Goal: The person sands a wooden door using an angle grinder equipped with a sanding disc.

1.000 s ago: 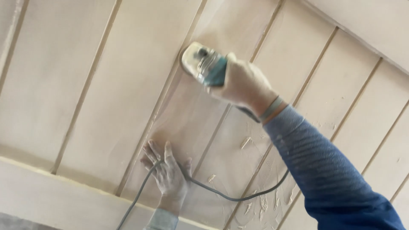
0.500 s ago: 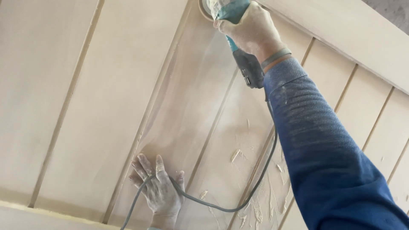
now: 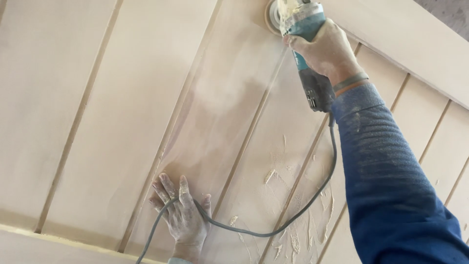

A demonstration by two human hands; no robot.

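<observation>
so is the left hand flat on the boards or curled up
Flat. The left hand lies spread, fingers apart, palm against the pale ceiling boards, with the grey cord running across it.

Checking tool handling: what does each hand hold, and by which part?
Right hand grips the sander around its body. Left hand presses flat on the boards, cord crossing it.

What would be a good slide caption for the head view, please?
Right hand presses a teal angle grinder to pale ceiling boards; left hand lies flat, the grey cord across it.
</observation>
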